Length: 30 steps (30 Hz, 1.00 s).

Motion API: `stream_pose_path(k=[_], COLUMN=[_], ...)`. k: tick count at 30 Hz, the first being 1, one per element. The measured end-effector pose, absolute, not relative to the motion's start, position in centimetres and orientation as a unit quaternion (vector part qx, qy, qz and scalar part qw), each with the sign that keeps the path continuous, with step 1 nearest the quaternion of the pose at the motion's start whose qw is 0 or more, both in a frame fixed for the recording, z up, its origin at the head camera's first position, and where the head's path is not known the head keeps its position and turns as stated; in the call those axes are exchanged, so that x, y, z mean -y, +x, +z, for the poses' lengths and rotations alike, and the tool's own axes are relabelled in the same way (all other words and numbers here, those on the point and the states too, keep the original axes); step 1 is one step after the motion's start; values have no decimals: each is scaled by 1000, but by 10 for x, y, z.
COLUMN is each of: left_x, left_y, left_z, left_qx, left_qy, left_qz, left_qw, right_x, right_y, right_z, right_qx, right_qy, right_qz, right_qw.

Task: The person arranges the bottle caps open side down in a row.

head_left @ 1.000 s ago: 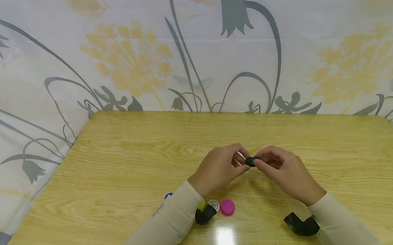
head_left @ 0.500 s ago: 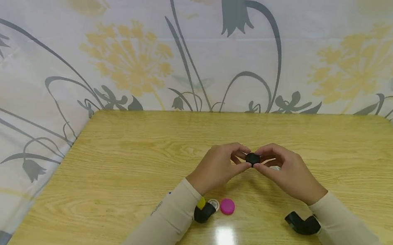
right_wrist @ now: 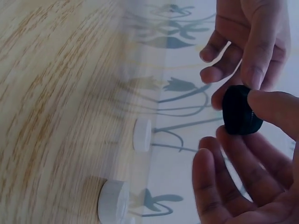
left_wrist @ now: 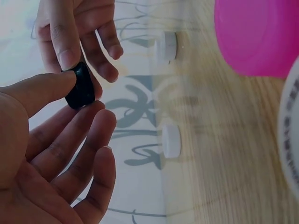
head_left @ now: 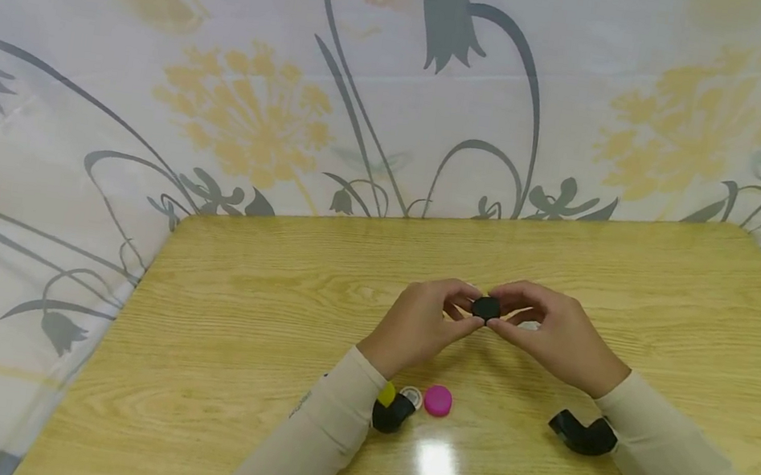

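A small round black cap [head_left: 486, 308] is held up above the table between both hands. My left hand [head_left: 418, 322] pinches its left side between thumb and fingers. From the right, my right hand [head_left: 552, 335] pinches the same cap with thumb and fingertips. In the left wrist view the black cap [left_wrist: 80, 86] shows its dark rim, thumbs on one side and fingers on the other. The right wrist view shows the cap [right_wrist: 241, 110] as a short thick disc. Beyond the hands stand white caps [left_wrist: 172, 140], partly hidden by the hands in the head view.
On the wooden table [head_left: 252, 317] near the left forearm lie a pink cap [head_left: 438, 401], a round whitish cap [head_left: 411, 398], a yellow piece [head_left: 387, 393] and a black elbow-shaped piece [head_left: 392, 414]. Another black elbow piece [head_left: 582, 434] touches the right sleeve's outline. A patterned curtain [head_left: 373, 82] hangs behind.
Between the fingers the black cap has turned from nearly edge-on to showing its round face to the head camera. Both hands have stayed almost in place.
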<state>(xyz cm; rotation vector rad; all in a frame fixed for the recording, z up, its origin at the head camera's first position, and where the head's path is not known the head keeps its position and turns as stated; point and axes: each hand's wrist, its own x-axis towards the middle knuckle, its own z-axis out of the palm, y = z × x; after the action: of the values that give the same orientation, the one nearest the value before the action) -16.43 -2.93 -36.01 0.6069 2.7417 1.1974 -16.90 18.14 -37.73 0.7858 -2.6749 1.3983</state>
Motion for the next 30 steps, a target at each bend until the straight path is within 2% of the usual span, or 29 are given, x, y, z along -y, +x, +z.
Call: stream_pose_path(k=[6, 18, 22, 30], left_x=[29, 38, 40, 42], left_y=[-159, -139, -131, -121], left_z=[-362, -362, -361, -363], left_qx=[-891, -897, -905, -916], left_qy=[211, 221, 235, 275], left_qz=[396, 377, 353, 291], left_qw=[62, 57, 49, -2], right_x=[-183, -183, -184, -183], right_y=[-162, -144, -138, -127], right_z=[-377, -381, -384, -385], right_qx=[862, 844, 840, 822], right_qy=[248, 284, 298, 326], right_qz=[441, 455, 454, 468], right_qw=[-4, 17, 17, 6])
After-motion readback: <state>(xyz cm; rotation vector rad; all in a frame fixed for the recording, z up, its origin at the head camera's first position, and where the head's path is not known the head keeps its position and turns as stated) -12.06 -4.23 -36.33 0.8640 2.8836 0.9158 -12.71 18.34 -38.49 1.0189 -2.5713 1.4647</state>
